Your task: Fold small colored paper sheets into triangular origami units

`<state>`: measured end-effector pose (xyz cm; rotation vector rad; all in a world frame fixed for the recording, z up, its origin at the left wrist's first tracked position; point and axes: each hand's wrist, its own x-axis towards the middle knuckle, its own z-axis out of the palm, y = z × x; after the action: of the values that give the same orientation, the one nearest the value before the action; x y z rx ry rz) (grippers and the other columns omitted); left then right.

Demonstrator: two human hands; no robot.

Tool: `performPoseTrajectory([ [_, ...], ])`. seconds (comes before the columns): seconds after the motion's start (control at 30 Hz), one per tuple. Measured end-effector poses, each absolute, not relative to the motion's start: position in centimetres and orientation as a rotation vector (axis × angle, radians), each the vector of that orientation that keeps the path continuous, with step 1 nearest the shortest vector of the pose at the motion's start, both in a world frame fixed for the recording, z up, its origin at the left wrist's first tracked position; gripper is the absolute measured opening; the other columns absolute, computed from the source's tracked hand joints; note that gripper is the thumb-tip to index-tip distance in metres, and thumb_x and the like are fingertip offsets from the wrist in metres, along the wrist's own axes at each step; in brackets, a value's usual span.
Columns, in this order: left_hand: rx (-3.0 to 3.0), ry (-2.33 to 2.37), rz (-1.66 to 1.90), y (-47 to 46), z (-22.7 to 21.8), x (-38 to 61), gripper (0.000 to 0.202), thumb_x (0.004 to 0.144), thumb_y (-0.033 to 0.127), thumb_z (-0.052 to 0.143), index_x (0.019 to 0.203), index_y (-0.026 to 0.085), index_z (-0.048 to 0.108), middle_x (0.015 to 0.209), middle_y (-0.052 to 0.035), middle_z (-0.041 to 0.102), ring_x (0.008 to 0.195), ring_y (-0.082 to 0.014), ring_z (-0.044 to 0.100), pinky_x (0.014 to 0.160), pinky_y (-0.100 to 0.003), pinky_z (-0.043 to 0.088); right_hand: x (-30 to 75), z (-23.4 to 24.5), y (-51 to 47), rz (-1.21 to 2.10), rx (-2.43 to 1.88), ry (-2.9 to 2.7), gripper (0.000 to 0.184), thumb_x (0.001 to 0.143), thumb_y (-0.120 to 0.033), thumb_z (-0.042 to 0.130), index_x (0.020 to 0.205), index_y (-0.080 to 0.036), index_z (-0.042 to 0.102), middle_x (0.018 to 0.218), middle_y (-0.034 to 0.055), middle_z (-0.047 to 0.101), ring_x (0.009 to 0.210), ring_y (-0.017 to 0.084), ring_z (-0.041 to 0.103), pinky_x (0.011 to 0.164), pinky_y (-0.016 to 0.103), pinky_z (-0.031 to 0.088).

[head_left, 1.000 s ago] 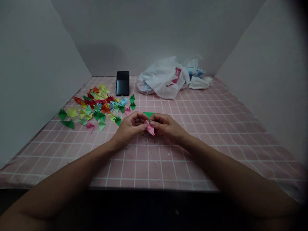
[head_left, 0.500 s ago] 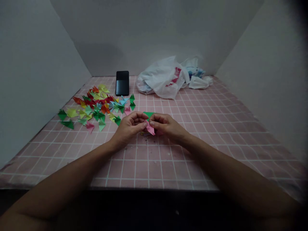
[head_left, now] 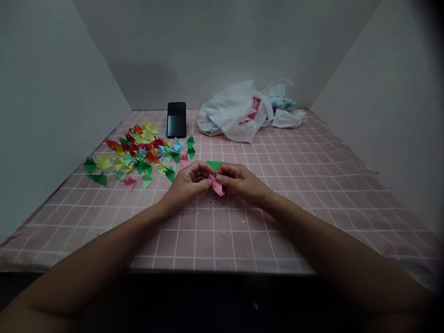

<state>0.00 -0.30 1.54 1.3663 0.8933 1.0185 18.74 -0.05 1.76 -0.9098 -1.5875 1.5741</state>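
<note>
Between my two hands is a small piece of folded pink origami paper (head_left: 217, 186), pointed at its lower end. My left hand (head_left: 189, 182) pinches its left side between thumb and fingers. From the other side, my right hand (head_left: 239, 181) grips it with thumb and curled forefinger. Just behind the fingertips shows a green paper (head_left: 215, 164), partly covered by the hands. Under the hands lie more paper pieces, mostly hidden. To the left spreads a pile of small folded paper cranes (head_left: 138, 152) in green, yellow, red, orange, blue and pink.
A black phone (head_left: 176, 120) leans upright at the back, behind the paper pile. Right of it lies a crumpled white plastic bag (head_left: 236, 111) with red print, beside another bag (head_left: 282, 104). A pink checked cloth (head_left: 312, 185) covers the table, with pale walls on three sides.
The pink paper and the fingertips have shifted very slightly. Both hands keep their grip, and everything else stays where it was.
</note>
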Motion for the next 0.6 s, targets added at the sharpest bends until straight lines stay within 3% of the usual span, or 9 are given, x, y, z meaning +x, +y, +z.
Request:
performPoseTrajectory([
  [0.13,1.358,0.897,1.100,-0.58,1.55,0.13,0.024,0.071,0.019,0.076,0.090,0.018,0.061,0.082,0.0010,0.064,0.073,-0.0111,0.062,0.066,-0.024,0.051,18.71,1.96,-0.10,1.604,-0.932,-1.535,0.027,0.083,-0.041,0.069,0.074,-0.019,0.056,0.067,-0.0020,0.056,0.060,0.011,0.049,0.054,0.023,0.036],
  [0.27,1.397,0.951,1.163,-0.69,1.39,0.27,0.028,0.069,0.018,0.076,0.090,0.019,0.058,0.081,0.0021,0.063,0.070,-0.0104,0.061,0.063,-0.022,0.050,18.64,2.08,-0.13,1.575,-0.988,-1.535,0.021,0.079,-0.036,0.071,0.077,-0.019,0.059,0.070,-0.0006,0.060,0.063,0.012,0.055,0.057,0.025,0.043],
  [0.6,1.321,0.899,1.090,-0.38,0.82,0.23,0.038,0.068,0.020,0.080,0.098,0.018,0.058,0.085,0.0013,0.064,0.077,-0.0112,0.063,0.069,-0.022,0.052,18.41,2.06,-0.41,1.210,-1.055,-1.711,0.014,0.084,-0.029,0.061,0.075,-0.019,0.058,0.070,0.0013,0.061,0.066,0.015,0.055,0.057,0.026,0.040],
])
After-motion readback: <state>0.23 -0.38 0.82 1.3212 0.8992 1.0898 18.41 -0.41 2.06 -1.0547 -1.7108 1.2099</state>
